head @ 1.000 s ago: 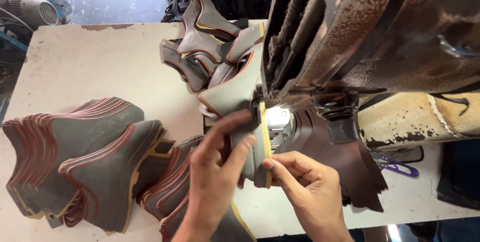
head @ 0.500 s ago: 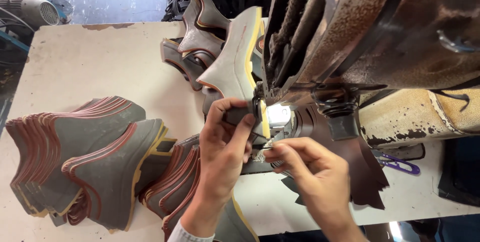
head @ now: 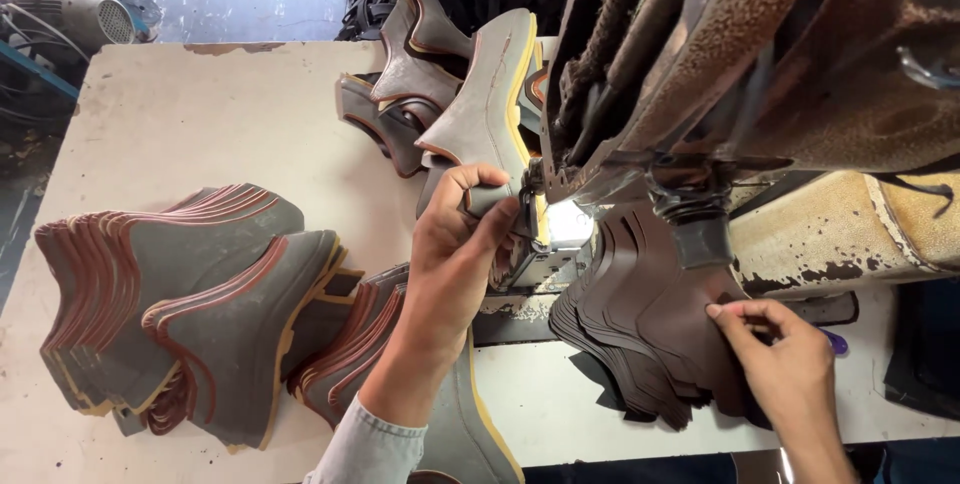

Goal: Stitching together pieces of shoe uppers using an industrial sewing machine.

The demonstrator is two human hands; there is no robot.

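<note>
I am reaching my left hand [head: 455,244] up from the near edge, wrist bent and forearm angled right, with fingers curled round the near end of a grey panel [head: 490,104] and thumb pressing on top, pinching it at the lit needle area of the machine [head: 700,74]. The panel is running away from me, far of my hand, tilted on edge beside the machine head. My right hand [head: 780,359] is lying low at the near right, fingertips bent and closing on the top piece of a dark stack [head: 650,334]. Grey stacks [head: 170,294] are sitting at left on the table [head: 200,124].
</note>
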